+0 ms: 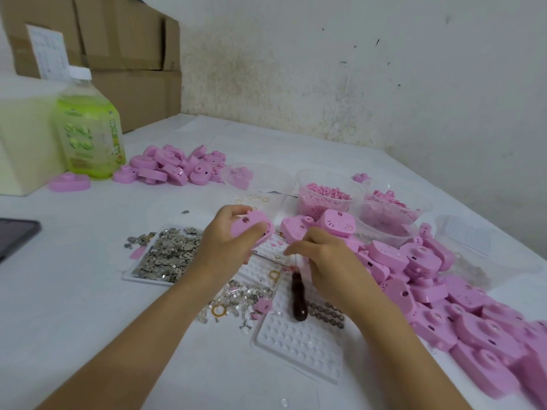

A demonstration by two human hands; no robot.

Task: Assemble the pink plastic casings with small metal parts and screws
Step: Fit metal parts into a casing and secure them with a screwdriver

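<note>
At the far left a green bottle point(88, 128) stands on the white table point(74, 306), and just to its right lies a small heap of pink casings point(174, 165), probably the finished ones. Nearer the person, a clear tray of small metal parts point(167, 255) sits just left of the left hand point(228, 241), whose fingers and thumb are curled round a single pink casing point(251, 229) lifted above the table. The right hand point(322, 261) hovers close beside it with its fingertips drawn together; whether they pinch a screw or a metal piece cannot be told. Under that hand a dark-handled screwdriver point(299, 297) lies on a white dimpled tray point(299, 341), apparently not in use. Behind are clear tubs of tiny pink pieces point(324, 196), and to the right a much larger pile of casings point(444, 291) runs toward the near edge. Judging by the two heaps, only a small share is done: the held casing seems mid-fitting, its screw not yet driven, and most of the stock awaits.
</note>
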